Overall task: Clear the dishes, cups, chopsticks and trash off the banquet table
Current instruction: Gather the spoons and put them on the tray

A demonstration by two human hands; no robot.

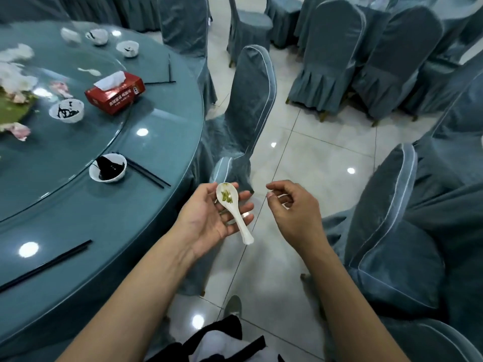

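A white ceramic spoon with green scraps in its bowl lies across the flat fingers of my left hand, palm up, beside the round blue banquet table. My right hand hovers just right of the spoon, fingers loosely curled, holding nothing. On the table stand a white bowl with dark residue, another bowl, two small bowls at the far edge, and black chopsticks, with more chopsticks near the front edge.
A red tissue box and crumpled napkins sit on the glass turntable. Blue-covered chairs stand around: one ahead, one at my right. Tiled floor stretches between them.
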